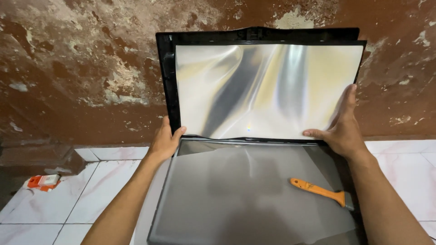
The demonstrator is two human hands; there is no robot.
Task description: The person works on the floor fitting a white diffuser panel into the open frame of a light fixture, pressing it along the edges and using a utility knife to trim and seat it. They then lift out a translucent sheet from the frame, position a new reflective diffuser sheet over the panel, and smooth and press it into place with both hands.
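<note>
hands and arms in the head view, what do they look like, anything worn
Both are bare: the left hand and right hand wear no gloves, rings or watch that shows, and both forearms are uncovered to the frame's bottom edge, with no sleeve in view.

Orange-handled scraper (319,191) lies on the grey sheet (236,190) at right; the sheet's left and middle are open; peeling wall (77,68) blocks behind.

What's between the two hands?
Head view: the shiny sheet spans from left hand to right hand, its lower edge over the grey panel.
</note>
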